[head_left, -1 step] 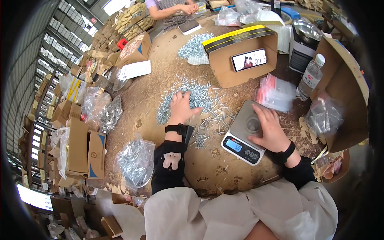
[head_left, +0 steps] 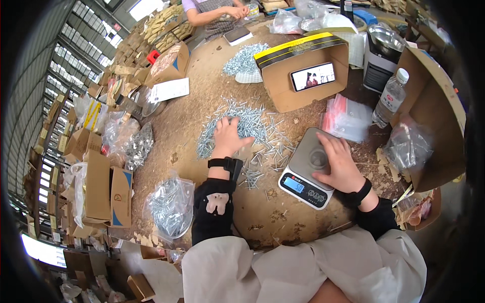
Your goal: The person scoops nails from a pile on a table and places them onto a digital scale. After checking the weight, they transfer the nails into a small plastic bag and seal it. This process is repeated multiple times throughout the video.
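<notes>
A loose pile of silver screws (head_left: 247,126) is spread over the brown table (head_left: 192,116). My left hand (head_left: 228,135), with a black wrist strap, lies flat on the pile's left part with its fingers apart. A grey digital scale (head_left: 302,183) with a blue display stands to the right of the pile. My right hand (head_left: 339,164) rests on the scale's platform, fingers spread, beside a small clear round cup (head_left: 318,157). Neither hand visibly grips anything.
A cardboard box (head_left: 283,93) holding a phone (head_left: 313,77) stands behind the pile. Small plastic bags (head_left: 348,118), a water bottle (head_left: 390,98) and a bag of screws (head_left: 169,204) surround me. Another person (head_left: 214,11) works at the far edge. Cartons (head_left: 101,187) crowd the left.
</notes>
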Demonstrator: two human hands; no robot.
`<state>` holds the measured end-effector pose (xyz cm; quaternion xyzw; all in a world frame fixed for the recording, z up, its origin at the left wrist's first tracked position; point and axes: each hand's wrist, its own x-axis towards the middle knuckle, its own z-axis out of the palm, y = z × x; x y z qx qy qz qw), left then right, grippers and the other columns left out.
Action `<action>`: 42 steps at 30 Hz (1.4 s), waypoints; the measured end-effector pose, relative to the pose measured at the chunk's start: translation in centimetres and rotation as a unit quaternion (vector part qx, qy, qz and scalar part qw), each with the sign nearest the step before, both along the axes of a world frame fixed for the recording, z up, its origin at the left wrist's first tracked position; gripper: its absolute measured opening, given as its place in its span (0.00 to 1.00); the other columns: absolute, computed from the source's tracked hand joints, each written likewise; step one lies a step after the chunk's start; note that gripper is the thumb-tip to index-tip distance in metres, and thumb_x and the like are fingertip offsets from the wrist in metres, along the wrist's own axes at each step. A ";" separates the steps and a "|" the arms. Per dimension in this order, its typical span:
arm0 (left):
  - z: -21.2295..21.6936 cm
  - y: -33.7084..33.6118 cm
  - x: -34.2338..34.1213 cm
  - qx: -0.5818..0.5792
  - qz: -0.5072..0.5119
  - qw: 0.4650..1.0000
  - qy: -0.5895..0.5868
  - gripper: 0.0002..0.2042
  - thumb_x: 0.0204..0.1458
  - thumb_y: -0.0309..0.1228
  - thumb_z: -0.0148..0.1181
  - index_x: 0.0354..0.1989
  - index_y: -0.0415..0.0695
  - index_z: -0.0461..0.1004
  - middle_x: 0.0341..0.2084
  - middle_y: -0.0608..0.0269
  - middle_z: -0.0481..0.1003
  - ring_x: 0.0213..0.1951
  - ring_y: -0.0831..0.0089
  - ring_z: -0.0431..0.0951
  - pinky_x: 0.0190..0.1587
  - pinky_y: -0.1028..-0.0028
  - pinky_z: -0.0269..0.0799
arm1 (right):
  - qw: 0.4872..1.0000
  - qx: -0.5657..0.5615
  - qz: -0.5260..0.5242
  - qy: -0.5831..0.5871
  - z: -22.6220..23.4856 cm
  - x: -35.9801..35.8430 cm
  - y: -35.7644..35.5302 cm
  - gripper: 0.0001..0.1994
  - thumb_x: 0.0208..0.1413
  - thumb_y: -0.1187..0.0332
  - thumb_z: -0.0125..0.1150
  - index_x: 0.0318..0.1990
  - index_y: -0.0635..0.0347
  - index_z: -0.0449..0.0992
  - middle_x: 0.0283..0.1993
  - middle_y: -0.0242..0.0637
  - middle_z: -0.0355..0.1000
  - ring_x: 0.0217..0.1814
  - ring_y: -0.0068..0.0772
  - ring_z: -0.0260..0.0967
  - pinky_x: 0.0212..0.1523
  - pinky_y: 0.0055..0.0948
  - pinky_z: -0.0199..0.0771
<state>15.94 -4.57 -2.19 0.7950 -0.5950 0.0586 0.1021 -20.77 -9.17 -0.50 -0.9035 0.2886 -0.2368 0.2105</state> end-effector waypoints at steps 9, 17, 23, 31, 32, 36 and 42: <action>0.1 1.0 -3.2 0.042 0.001 0.999 0.005 0.35 0.32 0.45 0.75 0.52 0.49 0.70 0.45 0.53 0.68 0.52 0.50 0.67 0.54 0.54 0.67 | 1.000 -0.016 -0.001 0.008 0.0 -0.1 0.1 0.47 0.40 0.61 0.73 0.69 0.58 0.54 0.58 0.48 0.64 0.64 0.52 0.59 0.71 0.60 0.45; -0.1 3.7 -6.4 0.028 -0.009 0.997 -0.070 0.25 0.37 0.36 0.71 0.47 0.49 0.72 0.45 0.56 0.68 0.50 0.55 0.70 0.59 0.48 0.56 | 1.000 -0.019 -0.006 0.002 -0.2 -0.1 -0.1 0.44 0.40 0.63 0.72 0.67 0.57 0.57 0.56 0.47 0.67 0.64 0.50 0.60 0.71 0.60 0.46; -0.4 2.7 -4.8 0.004 -0.029 0.997 -0.077 0.26 0.36 0.38 0.72 0.47 0.48 0.74 0.43 0.57 0.72 0.51 0.56 0.69 0.66 0.40 0.44 | 1.000 -0.025 -0.003 -0.001 -0.3 0.0 -0.3 0.42 0.41 0.63 0.72 0.66 0.57 0.59 0.55 0.45 0.68 0.63 0.48 0.61 0.71 0.60 0.46; 0.1 5.2 -6.6 0.005 -0.086 0.991 -0.104 0.23 0.39 0.38 0.71 0.46 0.47 0.76 0.38 0.57 0.74 0.50 0.58 0.70 0.70 0.39 0.36 | 0.999 -0.005 0.018 -0.026 -0.7 0.0 -0.5 0.41 0.42 0.63 0.72 0.66 0.55 0.60 0.53 0.46 0.70 0.62 0.48 0.64 0.71 0.61 0.45; 0.4 5.5 -7.1 0.011 -0.088 0.992 -0.091 0.22 0.40 0.38 0.71 0.45 0.47 0.76 0.38 0.57 0.74 0.50 0.58 0.70 0.70 0.39 0.35 | 0.999 0.002 0.022 -0.027 -0.7 0.0 -0.5 0.41 0.42 0.63 0.72 0.66 0.55 0.60 0.53 0.46 0.71 0.61 0.48 0.65 0.71 0.62 0.44; 0.6 6.6 -6.9 0.004 -0.091 0.994 -0.061 0.20 0.42 0.38 0.69 0.44 0.46 0.76 0.35 0.59 0.75 0.49 0.60 0.71 0.70 0.38 0.33 | 0.997 0.027 0.050 -0.042 0.2 0.3 -0.2 0.40 0.42 0.63 0.72 0.66 0.56 0.60 0.51 0.47 0.73 0.58 0.49 0.69 0.70 0.56 0.50; 1.9 6.9 -5.7 -0.052 -0.106 0.991 0.058 0.18 0.48 0.40 0.68 0.43 0.43 0.75 0.32 0.59 0.76 0.42 0.60 0.75 0.68 0.39 0.34 | 0.985 0.105 0.108 -0.088 2.7 1.3 1.4 0.40 0.43 0.64 0.73 0.65 0.59 0.61 0.50 0.51 0.74 0.51 0.56 0.72 0.53 0.43 0.71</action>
